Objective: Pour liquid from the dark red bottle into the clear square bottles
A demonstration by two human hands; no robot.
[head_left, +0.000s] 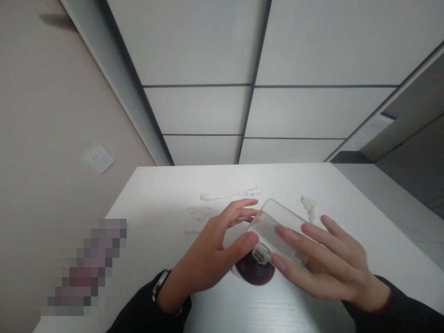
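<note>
A clear rectangular plastic box [282, 217] is tilted above the table, held between both hands. My left hand [215, 249] grips its left end, thumb in front and fingers behind. The fingers of my right hand [333, 263] lie along its right side, with part of the grip hidden. Just below the box is a rounded bottle [255, 273] with dark red contents and a clear threaded neck. My left thumb and right index finger come close to that neck; whether they touch it I cannot tell.
On the white table [166, 185], a long clear dropper-like item [231, 194] lies behind the hands. A flat clear piece [197, 219] lies left of the box, and crumpled whitish material [311, 208] lies to the right. A blurred-out object [85, 268] is at the left edge. White panels rise behind.
</note>
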